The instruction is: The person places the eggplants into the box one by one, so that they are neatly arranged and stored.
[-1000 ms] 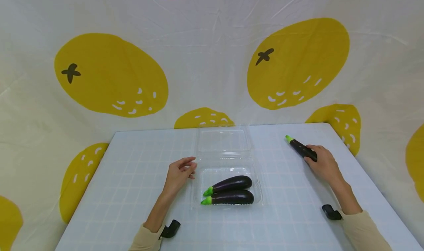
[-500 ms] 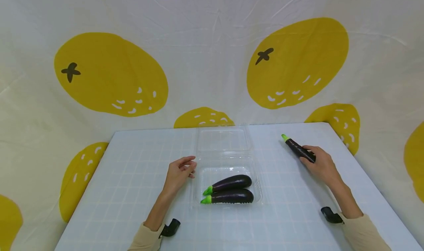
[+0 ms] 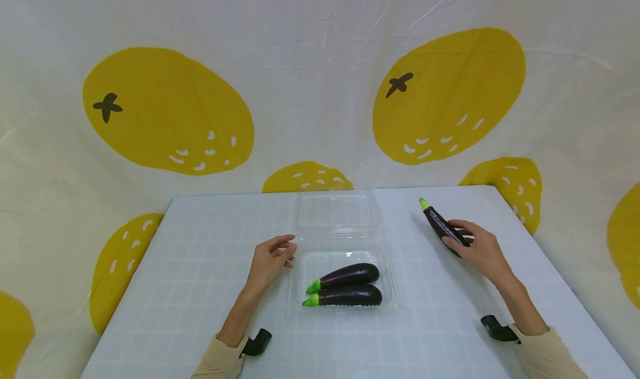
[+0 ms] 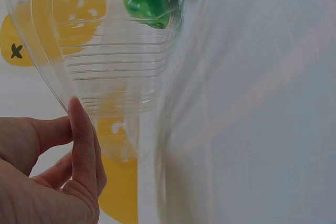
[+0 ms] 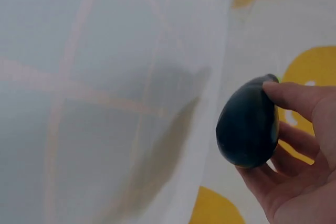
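My right hand [image 3: 481, 250] gripped an eggplant [image 3: 438, 222] round its thick end, green stem pointing away from me, above the table [image 3: 190, 290] and well to the right of the clear container [image 3: 330, 259]. My left hand [image 3: 266, 265] pinched that container's left rim (at the fingertips only). Inside, two more eggplants [image 3: 350, 295] lay side by side, and the lid [image 3: 337, 209] stood open behind them.
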Action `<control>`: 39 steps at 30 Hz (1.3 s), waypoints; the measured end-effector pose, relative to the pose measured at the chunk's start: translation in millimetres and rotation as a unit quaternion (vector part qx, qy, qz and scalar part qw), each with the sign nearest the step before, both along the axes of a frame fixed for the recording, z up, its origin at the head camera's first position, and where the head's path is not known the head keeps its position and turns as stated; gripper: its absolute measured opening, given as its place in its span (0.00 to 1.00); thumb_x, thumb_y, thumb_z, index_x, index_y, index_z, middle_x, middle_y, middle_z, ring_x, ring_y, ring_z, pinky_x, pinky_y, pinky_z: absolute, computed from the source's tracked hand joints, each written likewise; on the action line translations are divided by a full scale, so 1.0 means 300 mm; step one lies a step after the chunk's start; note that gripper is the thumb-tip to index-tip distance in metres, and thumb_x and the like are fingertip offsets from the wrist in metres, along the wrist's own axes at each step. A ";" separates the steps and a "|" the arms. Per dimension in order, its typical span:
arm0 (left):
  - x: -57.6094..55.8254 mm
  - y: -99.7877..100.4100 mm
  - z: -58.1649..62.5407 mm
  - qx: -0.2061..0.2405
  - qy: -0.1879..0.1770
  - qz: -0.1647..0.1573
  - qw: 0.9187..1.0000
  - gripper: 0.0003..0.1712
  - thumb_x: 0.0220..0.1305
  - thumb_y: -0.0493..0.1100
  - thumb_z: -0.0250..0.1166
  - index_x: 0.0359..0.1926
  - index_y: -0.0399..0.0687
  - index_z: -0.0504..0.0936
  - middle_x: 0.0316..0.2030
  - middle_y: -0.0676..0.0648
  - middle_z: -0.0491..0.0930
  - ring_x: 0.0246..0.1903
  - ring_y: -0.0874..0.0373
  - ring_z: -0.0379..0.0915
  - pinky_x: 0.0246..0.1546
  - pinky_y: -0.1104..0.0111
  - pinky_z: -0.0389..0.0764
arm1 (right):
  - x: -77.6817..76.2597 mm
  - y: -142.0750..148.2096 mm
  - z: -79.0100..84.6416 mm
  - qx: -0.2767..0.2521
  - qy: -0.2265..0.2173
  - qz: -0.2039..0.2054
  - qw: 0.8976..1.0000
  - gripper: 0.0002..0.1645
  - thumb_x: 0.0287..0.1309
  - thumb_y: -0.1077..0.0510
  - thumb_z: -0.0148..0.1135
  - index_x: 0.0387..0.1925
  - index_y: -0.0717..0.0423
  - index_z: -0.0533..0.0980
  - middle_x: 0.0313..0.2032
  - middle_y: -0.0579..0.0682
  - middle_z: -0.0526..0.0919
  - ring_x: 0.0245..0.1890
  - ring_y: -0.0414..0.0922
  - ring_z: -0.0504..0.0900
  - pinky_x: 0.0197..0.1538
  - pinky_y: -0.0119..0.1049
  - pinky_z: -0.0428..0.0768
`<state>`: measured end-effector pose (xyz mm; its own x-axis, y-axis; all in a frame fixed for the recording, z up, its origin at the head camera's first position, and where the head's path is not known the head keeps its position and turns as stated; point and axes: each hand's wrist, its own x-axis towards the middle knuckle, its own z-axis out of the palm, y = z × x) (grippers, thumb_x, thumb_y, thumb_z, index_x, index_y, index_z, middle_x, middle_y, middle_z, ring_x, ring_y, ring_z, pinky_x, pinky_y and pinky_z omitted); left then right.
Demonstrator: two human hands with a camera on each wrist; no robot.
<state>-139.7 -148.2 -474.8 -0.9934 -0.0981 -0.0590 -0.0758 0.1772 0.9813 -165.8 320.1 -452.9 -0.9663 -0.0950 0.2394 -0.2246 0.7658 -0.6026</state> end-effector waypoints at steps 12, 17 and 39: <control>0.001 -0.003 0.004 -0.014 -0.007 0.002 1.000 0.19 0.69 0.38 0.69 0.59 0.37 0.83 0.41 0.41 0.83 0.33 0.47 0.83 0.30 0.71 0.86 | 0.006 -0.057 0.037 -0.034 -0.013 0.011 0.999 0.31 0.65 0.52 0.72 0.62 0.64 0.76 0.56 0.67 0.80 0.52 0.62 0.80 0.44 0.09 0.68; 0.000 -0.004 0.007 -0.017 -0.008 0.002 1.000 0.20 0.70 0.38 0.68 0.60 0.37 0.83 0.42 0.41 0.83 0.32 0.50 0.83 0.30 0.72 0.86 | 0.010 -0.089 0.060 -0.043 -0.011 0.019 0.999 0.31 0.64 0.52 0.72 0.62 0.63 0.76 0.57 0.65 0.80 0.53 0.60 0.80 0.46 0.14 0.76; 0.001 -0.001 0.003 -0.019 -0.005 -0.002 1.000 0.20 0.69 0.38 0.69 0.59 0.36 0.83 0.41 0.41 0.83 0.30 0.51 0.82 0.30 0.71 0.86 | 0.013 -0.247 0.133 -0.062 -0.009 0.105 0.993 0.30 0.62 0.57 0.74 0.63 0.62 0.76 0.58 0.61 0.80 0.54 0.57 0.80 0.56 0.56 0.81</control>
<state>-139.4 -148.5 -474.0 -0.9932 -0.0962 -0.0660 -0.0854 0.2146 0.9730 -161.8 246.1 -413.1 -0.9324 -0.2653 0.2454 -0.3601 0.6235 -0.6940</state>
